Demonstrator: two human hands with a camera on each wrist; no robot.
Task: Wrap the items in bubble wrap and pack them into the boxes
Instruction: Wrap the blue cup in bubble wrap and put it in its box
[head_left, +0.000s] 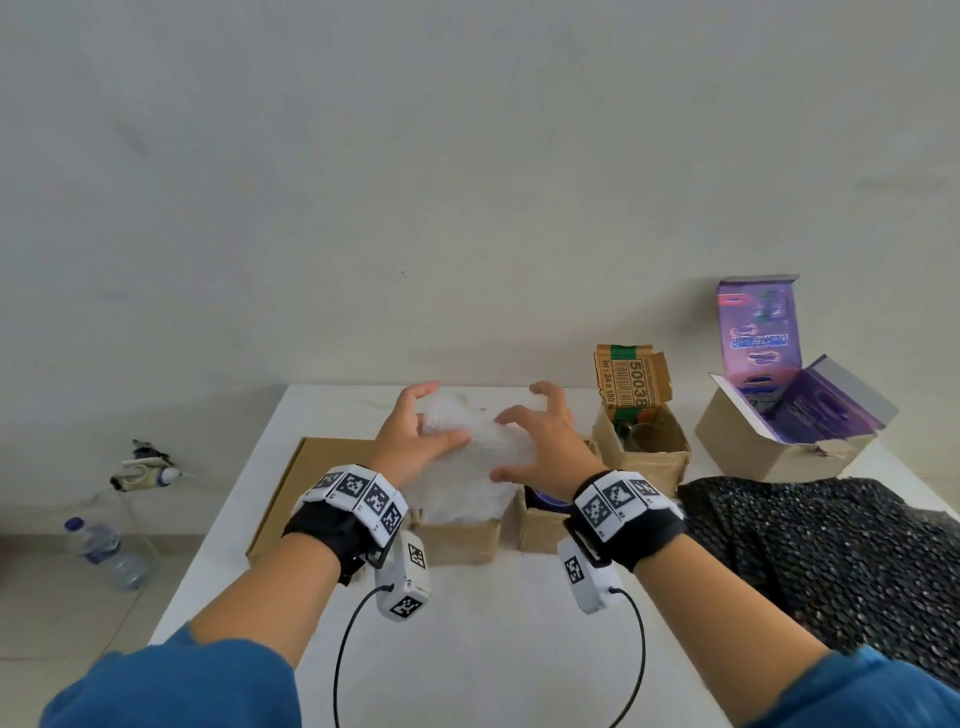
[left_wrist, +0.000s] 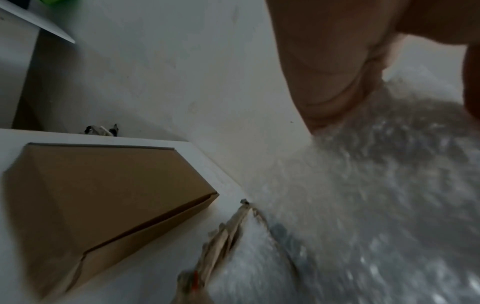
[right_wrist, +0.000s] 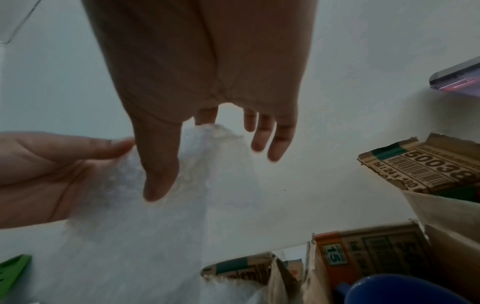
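Holding a bunched sheet of bubble wrap with the left hand, its fingers curling over the far top edge and the thumb lying across the near face. Touching the same sheet with the right hand, thumb and forefinger resting against the wrap, the other three fingers spreading wide and hanging clear of it (no closed grip showing on this side). Not showing what, if anything, is lying inside the wrap.

Filling and rising out of the open small cardboard box, which is standing near the middle of the white counter. Just left of that box, lying flat, a closed brown carton. Just right of that box and touching it, standing open, a second small box holding a blue mug. Farther right of that box and behind, standing open, a torn box with a printed flap, glassy things showing inside but too small to tell. Farthest right, sitting open, a box with a purple lining. In front of it, lying bunched, a dark dotted cloth.
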